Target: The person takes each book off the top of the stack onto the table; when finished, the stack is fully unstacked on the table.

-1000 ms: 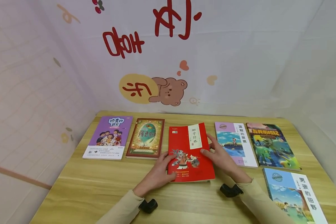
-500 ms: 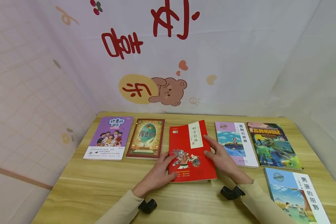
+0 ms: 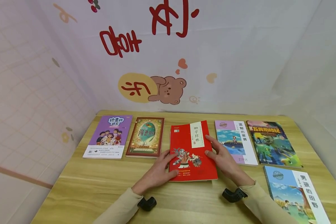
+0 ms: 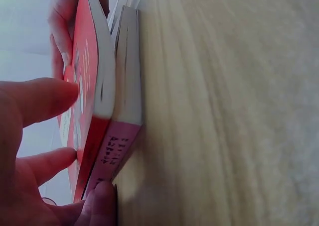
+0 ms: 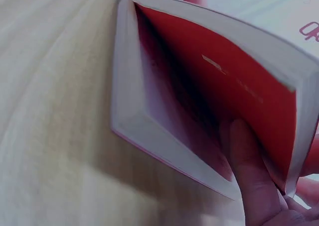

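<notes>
A red book [image 3: 194, 168] lies over a book with a pink spine [image 4: 115, 149], which it mostly hides in the head view. My right hand [image 3: 225, 160] pinches the red book's right edge, thumb on the cover and fingers underneath. Along that side the red book is tilted up, leaving a wedge-shaped gap above the lower book [image 5: 130, 91]. At the left edge, my left hand [image 3: 156, 172] grips the red book, with some fingers on its cover and others against the spines. The lower book rests flat on the wooden table [image 3: 182, 203].
To the left lie a purple book [image 3: 109, 133] and a green-gold book [image 3: 145, 137]. A pink-and-white book [image 3: 235, 143], a dinosaur book [image 3: 274, 144] and a blue book [image 3: 294, 193] lie on the right. A printed cloth backdrop [image 3: 240, 68] rises behind the table.
The red book has shifted slightly to the right, and its right side is tilted a little. My right hand has moved slightly right with it; my left hand stays at the left edge.
</notes>
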`<state>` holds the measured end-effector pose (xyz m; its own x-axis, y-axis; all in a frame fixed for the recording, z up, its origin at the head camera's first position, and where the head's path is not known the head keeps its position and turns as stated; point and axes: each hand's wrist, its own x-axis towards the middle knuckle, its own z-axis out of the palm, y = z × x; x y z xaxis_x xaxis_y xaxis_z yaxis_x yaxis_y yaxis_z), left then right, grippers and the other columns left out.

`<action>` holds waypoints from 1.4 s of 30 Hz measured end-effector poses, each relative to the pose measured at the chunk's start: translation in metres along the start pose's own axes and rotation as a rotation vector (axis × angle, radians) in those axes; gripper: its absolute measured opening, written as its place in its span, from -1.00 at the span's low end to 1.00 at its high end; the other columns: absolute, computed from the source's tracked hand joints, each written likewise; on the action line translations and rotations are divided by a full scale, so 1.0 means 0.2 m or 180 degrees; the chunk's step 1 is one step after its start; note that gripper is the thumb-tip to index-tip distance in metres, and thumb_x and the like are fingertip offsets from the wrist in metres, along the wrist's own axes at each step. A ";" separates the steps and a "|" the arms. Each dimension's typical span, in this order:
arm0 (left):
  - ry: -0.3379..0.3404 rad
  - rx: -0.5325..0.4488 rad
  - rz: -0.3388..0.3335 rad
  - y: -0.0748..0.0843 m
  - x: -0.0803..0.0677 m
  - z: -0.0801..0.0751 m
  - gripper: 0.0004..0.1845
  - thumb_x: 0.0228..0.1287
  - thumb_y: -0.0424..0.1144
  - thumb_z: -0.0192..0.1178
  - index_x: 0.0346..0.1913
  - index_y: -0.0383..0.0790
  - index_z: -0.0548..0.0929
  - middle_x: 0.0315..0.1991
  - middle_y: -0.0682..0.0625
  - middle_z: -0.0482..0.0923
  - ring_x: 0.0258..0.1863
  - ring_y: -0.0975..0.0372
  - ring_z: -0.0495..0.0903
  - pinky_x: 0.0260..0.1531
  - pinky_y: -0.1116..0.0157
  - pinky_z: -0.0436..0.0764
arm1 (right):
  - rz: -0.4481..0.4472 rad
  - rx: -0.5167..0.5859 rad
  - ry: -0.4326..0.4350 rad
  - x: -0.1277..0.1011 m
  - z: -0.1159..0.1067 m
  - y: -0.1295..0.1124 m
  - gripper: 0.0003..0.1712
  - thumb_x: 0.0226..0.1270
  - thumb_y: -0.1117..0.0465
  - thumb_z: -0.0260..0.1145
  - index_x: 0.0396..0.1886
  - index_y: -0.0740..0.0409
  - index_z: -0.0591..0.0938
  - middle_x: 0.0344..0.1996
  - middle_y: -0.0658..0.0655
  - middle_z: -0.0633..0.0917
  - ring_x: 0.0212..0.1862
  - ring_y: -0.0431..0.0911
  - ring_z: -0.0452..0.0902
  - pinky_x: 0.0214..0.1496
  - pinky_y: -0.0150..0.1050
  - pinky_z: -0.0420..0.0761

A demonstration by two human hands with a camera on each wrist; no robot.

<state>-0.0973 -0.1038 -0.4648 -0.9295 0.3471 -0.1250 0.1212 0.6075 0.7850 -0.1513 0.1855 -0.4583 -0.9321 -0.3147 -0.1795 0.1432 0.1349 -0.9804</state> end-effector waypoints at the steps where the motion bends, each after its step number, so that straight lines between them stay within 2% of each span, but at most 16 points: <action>1: -0.0002 -0.0020 0.0005 0.00 0.00 0.00 -0.26 0.34 0.00 0.31 0.55 -0.03 0.38 0.60 -0.22 0.06 0.46 -0.19 0.20 0.26 -0.31 0.41 | 0.0009 0.0005 0.0004 -0.01 -0.01 -0.01 -0.17 0.58 0.34 0.15 0.71 -0.05 0.06 0.58 0.32 0.15 0.33 0.29 0.39 0.01 -0.15 0.74; 5: 0.0006 -0.0051 0.0037 0.00 -0.01 0.00 -0.23 0.40 0.08 0.26 0.59 -0.02 0.32 0.60 -0.25 0.04 0.48 -0.24 0.18 0.26 -0.36 0.39 | 0.0023 0.0024 0.0054 -0.06 -0.06 -0.04 -0.17 0.59 0.32 0.16 0.71 -0.08 0.06 0.56 0.33 0.18 0.28 0.26 0.43 -0.01 -0.10 0.75; 9: 0.0043 0.0040 0.0117 0.00 -0.01 0.00 -0.22 0.44 0.12 0.22 0.61 -0.10 0.29 0.62 -0.24 0.03 0.53 -0.25 0.12 0.29 -0.38 0.33 | 0.0079 0.0031 0.0144 -0.14 -0.11 -0.06 -0.17 0.60 0.28 0.18 0.71 -0.13 0.06 0.56 0.31 0.19 0.28 0.23 0.44 -0.03 -0.06 0.76; 12: 0.0071 0.0072 0.0158 0.00 -0.01 0.00 -0.22 0.43 0.09 0.23 0.58 -0.18 0.33 0.62 -0.25 0.03 0.54 -0.24 0.10 0.32 -0.38 0.29 | 0.0135 0.0048 0.0164 -0.21 -0.14 -0.05 -0.16 0.60 0.25 0.19 0.71 -0.15 0.05 0.56 0.31 0.18 0.29 0.20 0.43 -0.02 -0.05 0.76; 19: 0.0076 0.0144 0.0094 0.01 -0.02 0.00 -0.21 0.41 0.06 0.26 0.58 -0.20 0.32 0.63 -0.26 0.01 0.54 -0.23 0.13 0.33 -0.36 0.30 | 0.0252 0.0084 0.0230 -0.34 -0.22 -0.03 -0.15 0.59 0.21 0.22 0.71 -0.19 0.06 0.59 0.29 0.12 0.28 0.18 0.44 -0.01 -0.02 0.75; 26: -0.0029 0.0000 0.0013 0.00 -0.01 0.00 -0.12 0.27 -0.07 0.40 0.59 -0.20 0.30 0.64 -0.21 -0.04 0.51 -0.15 0.20 0.36 -0.27 0.31 | 0.0465 0.0103 0.0280 -0.47 -0.30 0.00 -0.15 0.60 0.19 0.21 0.71 -0.21 0.04 0.62 0.31 0.03 0.29 0.16 0.45 -0.02 0.02 0.75; 32: -0.0032 -0.0081 0.0127 -0.01 0.00 0.00 -0.09 0.23 -0.11 0.42 0.59 -0.25 0.28 0.63 -0.26 -0.03 0.47 -0.16 0.27 0.37 -0.25 0.31 | 0.0708 0.0113 0.0273 -0.58 -0.36 0.04 -0.14 0.59 0.16 0.23 0.70 -0.29 0.04 0.64 0.28 -0.02 0.35 0.18 0.40 -0.03 0.05 0.75; 35: -0.0016 -0.0098 0.0150 -0.01 0.00 0.00 -0.09 0.21 -0.12 0.43 0.58 -0.27 0.29 0.62 -0.29 -0.02 0.46 -0.17 0.28 0.36 -0.26 0.31 | 0.0831 0.0055 0.0311 -0.62 -0.38 0.05 -0.14 0.56 0.13 0.26 0.69 -0.31 0.08 0.62 0.26 0.04 0.33 0.16 0.44 -0.06 0.06 0.76; 37: -0.0010 -0.0125 0.0131 -0.01 0.00 0.00 -0.09 0.21 -0.13 0.43 0.58 -0.27 0.29 0.62 -0.29 -0.01 0.45 -0.15 0.29 0.36 -0.24 0.32 | 0.0843 -0.0077 0.0323 -0.63 -0.40 0.06 -0.17 0.56 0.10 0.27 0.68 -0.24 0.12 0.58 0.31 0.14 0.26 0.14 0.53 -0.09 0.05 0.77; 40: -0.0002 -0.0140 0.0116 -0.01 0.00 0.00 -0.10 0.20 -0.15 0.43 0.58 -0.27 0.29 0.62 -0.28 -0.02 0.45 -0.14 0.30 0.36 -0.22 0.32 | 0.0787 -0.0345 0.0342 -0.65 -0.43 0.07 -0.28 0.57 0.04 0.26 0.63 -0.04 0.27 0.43 0.36 0.39 0.14 0.08 0.64 -0.11 -0.03 0.78; 42: -0.0019 -0.0144 0.0089 -0.01 0.01 0.00 -0.10 0.20 -0.15 0.43 0.58 -0.27 0.29 0.63 -0.26 -0.02 0.46 -0.13 0.29 0.37 -0.21 0.31 | 0.0641 -0.0535 0.0248 -0.66 -0.47 0.09 -0.33 0.60 0.05 0.23 0.57 0.14 0.33 0.31 0.42 0.51 0.06 0.07 0.70 -0.10 -0.09 0.78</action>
<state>-0.0984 -0.1040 -0.4663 -0.9238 0.3678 -0.1060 0.1313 0.5646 0.8148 -0.0569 0.3171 -0.4437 -0.9142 -0.1934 -0.3563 0.2770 0.3437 -0.8973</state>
